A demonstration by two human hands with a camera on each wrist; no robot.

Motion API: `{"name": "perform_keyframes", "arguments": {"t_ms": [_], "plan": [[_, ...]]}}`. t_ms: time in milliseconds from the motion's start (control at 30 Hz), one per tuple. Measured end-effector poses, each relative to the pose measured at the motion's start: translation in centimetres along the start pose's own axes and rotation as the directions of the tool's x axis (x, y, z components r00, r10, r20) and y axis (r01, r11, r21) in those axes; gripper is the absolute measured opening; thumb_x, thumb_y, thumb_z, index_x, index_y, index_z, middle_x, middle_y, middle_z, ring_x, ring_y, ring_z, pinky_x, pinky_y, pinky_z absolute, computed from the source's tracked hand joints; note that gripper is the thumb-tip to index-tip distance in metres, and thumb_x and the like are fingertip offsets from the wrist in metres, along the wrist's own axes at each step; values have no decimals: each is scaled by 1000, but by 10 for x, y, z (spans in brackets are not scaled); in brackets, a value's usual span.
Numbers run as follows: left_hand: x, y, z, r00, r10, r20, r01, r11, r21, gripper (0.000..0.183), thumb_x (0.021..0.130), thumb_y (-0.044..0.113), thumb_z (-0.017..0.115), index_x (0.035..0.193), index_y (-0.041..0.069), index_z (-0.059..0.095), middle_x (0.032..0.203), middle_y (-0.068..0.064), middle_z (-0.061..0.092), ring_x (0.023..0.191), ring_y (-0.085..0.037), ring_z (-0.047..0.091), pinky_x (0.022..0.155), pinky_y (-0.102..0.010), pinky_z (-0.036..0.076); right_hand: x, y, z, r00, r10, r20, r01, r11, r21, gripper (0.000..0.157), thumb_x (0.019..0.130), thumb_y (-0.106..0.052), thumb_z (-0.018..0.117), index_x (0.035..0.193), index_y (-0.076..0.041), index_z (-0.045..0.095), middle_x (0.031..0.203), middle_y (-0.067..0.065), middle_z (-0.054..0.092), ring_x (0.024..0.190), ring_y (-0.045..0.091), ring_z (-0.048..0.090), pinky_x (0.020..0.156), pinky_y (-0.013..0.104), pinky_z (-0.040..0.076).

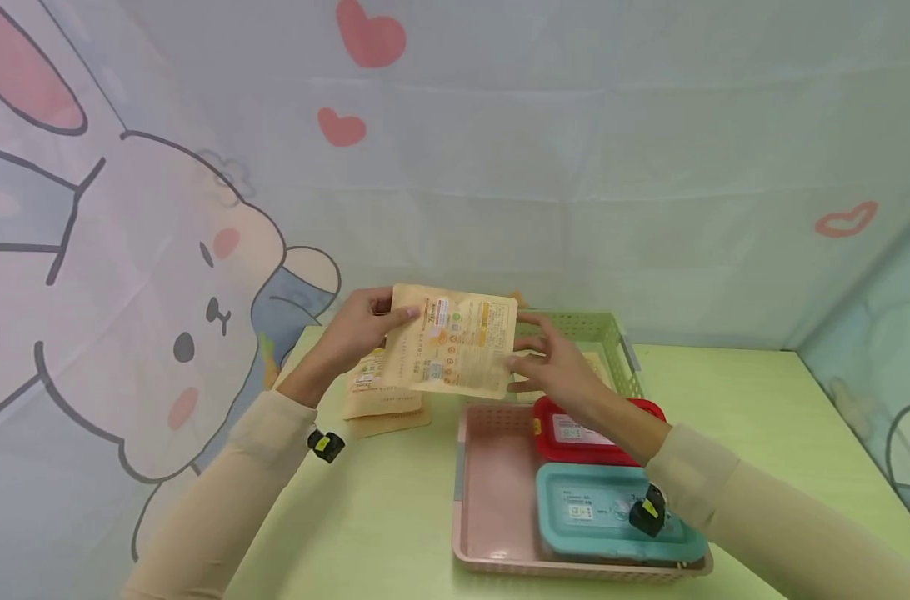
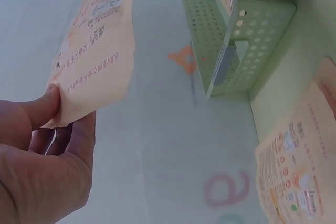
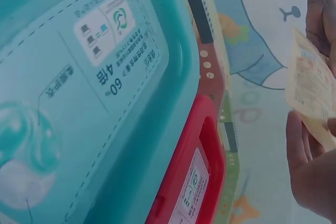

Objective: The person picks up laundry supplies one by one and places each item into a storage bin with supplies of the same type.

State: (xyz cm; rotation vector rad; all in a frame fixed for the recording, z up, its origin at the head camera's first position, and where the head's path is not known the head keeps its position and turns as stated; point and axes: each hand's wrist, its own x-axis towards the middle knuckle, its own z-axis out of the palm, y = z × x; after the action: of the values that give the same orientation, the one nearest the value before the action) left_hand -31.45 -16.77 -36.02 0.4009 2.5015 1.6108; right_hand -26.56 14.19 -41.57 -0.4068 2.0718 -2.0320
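Cream-coloured, flat rectangular printed packet (image 1: 455, 346) is raised above the pale green table (image 1: 335, 517). The left hand (image 1: 353, 325) pinches its left edge; the right hand (image 1: 563, 371) pinches its right edge. It appears light, pliable and slightly slick; grip by edges. Green perforated plastic basket (image 1: 575, 318) stands on the far side; near right, a pink perforated plastic basket (image 1: 500, 500) holds red (image 1: 590, 429) and turquoise (image 1: 612, 508) lidded boxes.

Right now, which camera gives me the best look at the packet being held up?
The head view: the packet faces the camera with nearly its whole printed side showing. The left wrist view shows it slanted and cut off at the top; the right wrist view, steeply angled at the right edge.
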Motion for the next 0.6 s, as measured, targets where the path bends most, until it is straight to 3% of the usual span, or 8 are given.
{"name": "perform_keyframes", "arguments": {"t_ms": [100, 233, 600], "plan": [[4, -1, 6, 1000, 4, 8, -4, 999, -54, 36, 106, 31, 68, 132, 6, 70, 107, -15, 74, 84, -24, 74, 65, -33, 58, -2, -1, -4, 996, -5, -84, 1, 999, -41, 49, 105, -8, 66, 147, -6, 42, 133, 22, 61, 110, 34, 69, 89, 54, 62], [9, -1, 13, 1000, -3, 19, 4, 996, -87, 35, 106, 32, 68, 131, 8, 71, 111, -15, 74, 90, -27, 76, 70, -37, 62, -5, -2, -12, 992, -3, -124, -7, 997, -80, 30, 106, -10, 66, 130, 2, 53, 127, 22, 62, 112, 34, 67, 91, 52, 61], [16, -3, 21, 999, -14, 35, 19, 991, -132, 35, 106, 32, 68, 131, 8, 70, 115, -16, 73, 95, -29, 76, 74, -39, 64, -7, -3, -20, 990, 8, -144, -25, 993, -114, 20, 106, -10, 65, 119, 5, 63, 116, 21, 63, 105, 35, 66, 87, 42, 63]]}}
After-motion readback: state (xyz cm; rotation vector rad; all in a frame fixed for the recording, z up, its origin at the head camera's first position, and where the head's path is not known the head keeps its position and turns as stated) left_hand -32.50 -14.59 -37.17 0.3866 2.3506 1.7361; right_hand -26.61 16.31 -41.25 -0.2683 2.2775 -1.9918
